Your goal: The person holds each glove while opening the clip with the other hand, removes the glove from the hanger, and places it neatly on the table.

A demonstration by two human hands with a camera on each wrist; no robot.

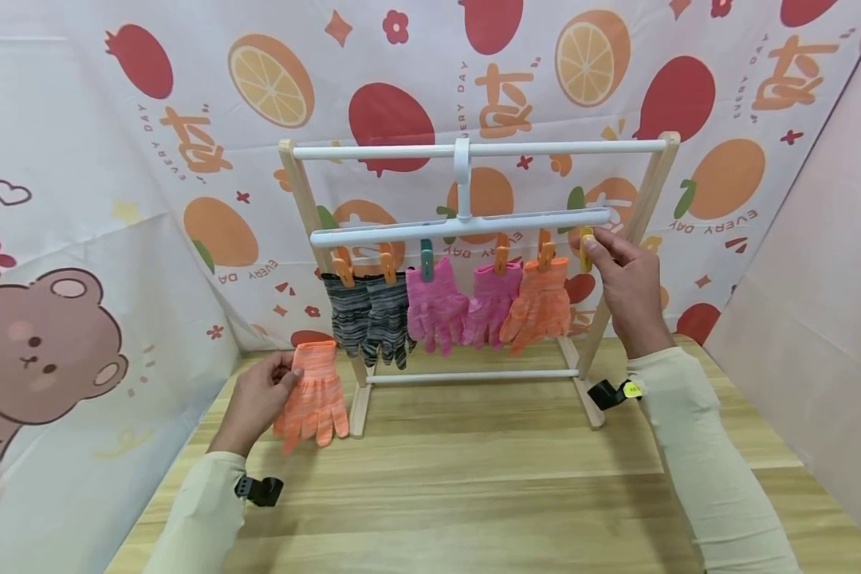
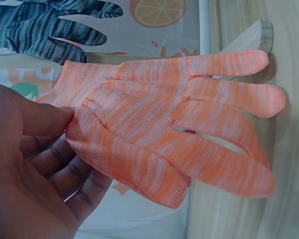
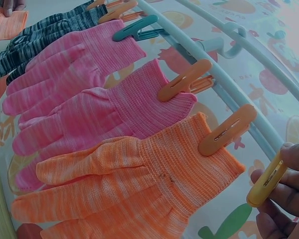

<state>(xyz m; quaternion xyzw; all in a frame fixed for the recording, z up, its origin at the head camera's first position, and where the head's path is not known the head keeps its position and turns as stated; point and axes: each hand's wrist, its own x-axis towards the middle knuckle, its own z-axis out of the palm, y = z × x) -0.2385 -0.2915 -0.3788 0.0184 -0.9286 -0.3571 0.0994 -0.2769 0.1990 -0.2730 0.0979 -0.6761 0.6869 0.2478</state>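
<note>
Orange loose glove (image 1: pixel 318 395): hangs from your left hand (image 1: pixel 253 405), cuff upward and fingers down, in front of the rack's left side and off the hanger bar (image 1: pixel 380 233). Whether its tips touch the table (image 1: pixel 438 502) cannot be told.

Cuff hold: your left thumb and fingers are together, pinching the glove's edge near the cuff — a hold that probably leaves the cuff's rim exposed and the knit hanging flat.

Yellow clip (image 1: pixel 586 250): pinched between the thumb and fingers of your right hand (image 1: pixel 633 295), just below the bar's right end. Your fingers hide part of it, so you cannot tell whether it is parted or fixed to the bar; a fingertip grip likely allows a squeeze.

Hung row: from the left, two grey-and-black gloves (image 1: pixel 387 315), two pink gloves (image 1: pixel 436 307) and one hung orange glove (image 1: pixel 541 303). Each is clipped once at the cuff, presumably because knit is light enough for one clip.

Clip colours: orange clips (image 1: pixel 546 251) throughout, except a teal clip (image 1: pixel 426 259) on the left pink glove.

Support: a hook (image 1: pixel 462 163) carries the bar from the rack (image 1: pixel 373 151) — high enough to let glove fingers hang freely.
</note>
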